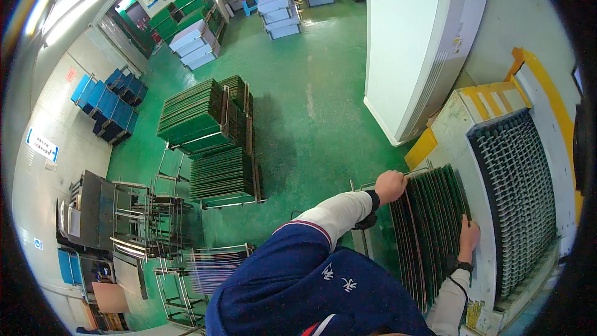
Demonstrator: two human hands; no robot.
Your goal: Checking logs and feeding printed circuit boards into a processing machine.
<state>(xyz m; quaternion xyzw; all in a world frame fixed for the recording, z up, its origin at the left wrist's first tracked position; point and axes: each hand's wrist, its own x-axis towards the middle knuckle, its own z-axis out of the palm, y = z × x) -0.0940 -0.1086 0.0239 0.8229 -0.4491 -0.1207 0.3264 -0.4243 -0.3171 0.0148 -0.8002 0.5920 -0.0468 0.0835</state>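
Observation:
Upright in a metal rack (352, 184) stands a row of thin green panels (429, 230) with brownish edges, packed close together. My left hand (390, 186) is closed at the far left corner of the row, its fingers curled over a panel edge. On the right side of the row, my right hand (469, 236) pinches the edge of a panel, with a finger lying along it. Both wrists wear dark bands. The lower part of the rack is hidden by the panels and my body.
Beside the rack is a machine with a bed of metal rollers (519, 205). A tall white cabinet (410, 43) stands ahead. Wheeled racks of green panels (217, 174) are on the green floor to the left. Blue-grey bins (277, 6) are stacked far off, near seated people.

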